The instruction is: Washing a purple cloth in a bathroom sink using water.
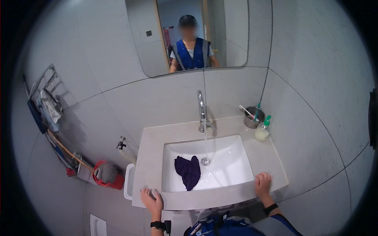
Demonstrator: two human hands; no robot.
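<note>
A dark purple cloth (188, 172) lies crumpled in the left part of the white washbasin (233, 177). Water runs from the chrome faucet (201, 110) down by the drain (205, 161), to the right of the cloth. My left hand (152, 200) rests on the front left of the beige countertop (193, 201), fingers apart, holding nothing. On the counter's front right, beside the basin's corner, rests my right hand (263, 184) with its fingers curled; whether anything is inside it cannot be seen. Both wrists wear black bands.
A metal cup (251, 121) with toothbrushes and a green-topped pump bottle (262, 134) stand back right. A mirror (233, 44) hangs above, reflecting a person in a blue vest. At left are a wall valve (121, 143), a white bin (128, 183), a red bucket (118, 180) with a mop, and a towel rack (44, 76).
</note>
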